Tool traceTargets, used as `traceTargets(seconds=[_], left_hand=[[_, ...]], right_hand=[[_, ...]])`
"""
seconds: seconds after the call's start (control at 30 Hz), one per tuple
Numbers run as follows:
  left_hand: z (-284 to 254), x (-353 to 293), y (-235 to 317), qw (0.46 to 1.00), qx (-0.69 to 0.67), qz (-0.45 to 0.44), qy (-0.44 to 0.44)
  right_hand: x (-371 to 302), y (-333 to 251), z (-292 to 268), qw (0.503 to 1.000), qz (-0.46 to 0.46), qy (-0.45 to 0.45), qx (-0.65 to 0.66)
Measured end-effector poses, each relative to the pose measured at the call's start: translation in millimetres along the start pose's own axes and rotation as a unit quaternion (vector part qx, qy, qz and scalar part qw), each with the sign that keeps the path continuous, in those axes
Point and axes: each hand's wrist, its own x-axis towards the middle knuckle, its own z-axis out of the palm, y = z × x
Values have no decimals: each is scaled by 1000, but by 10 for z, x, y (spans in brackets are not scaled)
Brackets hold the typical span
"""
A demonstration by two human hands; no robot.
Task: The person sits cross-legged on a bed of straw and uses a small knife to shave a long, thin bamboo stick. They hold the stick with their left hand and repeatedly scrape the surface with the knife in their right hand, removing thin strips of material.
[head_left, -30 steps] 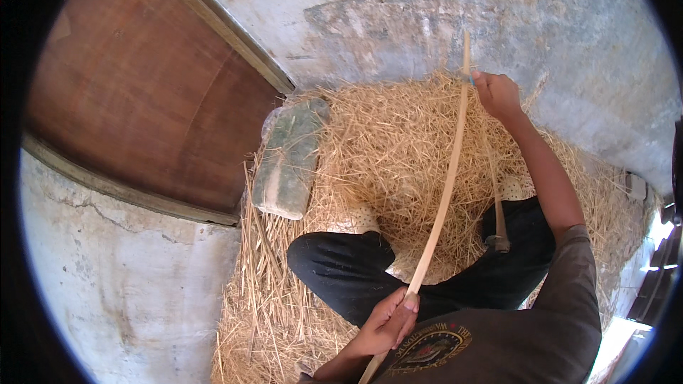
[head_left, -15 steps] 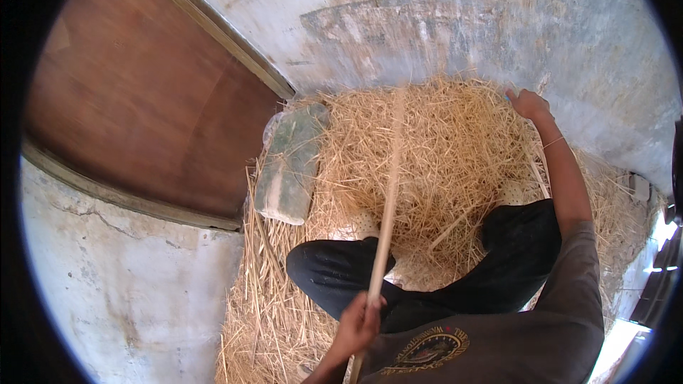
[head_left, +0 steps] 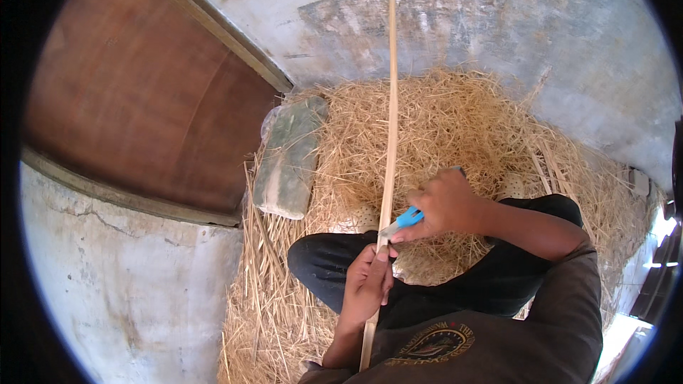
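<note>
Nearest the dark shirt [head_left: 512, 320]: the near part of a pale strip [head_left: 392, 121], which runs away from the body, across the lap and over the straw bed [head_left: 441, 121], its far tip appearing past the bed's back edge, against the grey wall [head_left: 526, 35]. Left hand [head_left: 366, 283] closed round the strip, thumb on top. Right hand [head_left: 447, 203] closed round a blue-handled cutter [head_left: 410, 217], blade laid on the strip just beyond the left thumb. Risks, near to far: left thumb and fingertips sit almost at the blade, so a slip or a pull toward the body could cut them; likely cause, a knot in the strip or a loosened grip. The trouser leg [head_left: 331, 259] lies under the working spot; a blade running off the side could reach it. Too steep an edge might bite deep and split the strip. The long far length has no visible support and may swing or twist, spoiling the blade angle. Unclear: whether the strip's near end stops at the shirt or goes under it; the left fingers' undersides; blade length and depth of bite; most of the cutter's handle, inside the right fist. 2 pale speckled patches by the knees, perhaps footwear, are partly covered. Straw lies over the greenish block [head_left: 288, 160] at the bed's back left corner.
</note>
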Motion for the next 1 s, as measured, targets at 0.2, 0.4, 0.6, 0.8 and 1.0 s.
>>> traceTargets(seconds=[0.2, 0.4, 0.6, 0.8, 1.0], left_hand=[[-8, -26, 55, 995, -91, 2, -39], [-17, -29, -28, 984, -169, -19, -55], [4, -1, -32, 980, -181, -42, -68], [56, -111, -59, 982, -166, -51, -79], [106, -216, -128, 979, -173, -57, -96]], right_hand=[[185, 265, 36, 996, 62, 65, -12], [116, 83, 75, 999, 8, 42, -19], [186, 329, 66, 996, 41, 58, -47], [174, 615, -7, 987, 143, 52, -54], [165, 635, 1, 987, 115, 68, -88]])
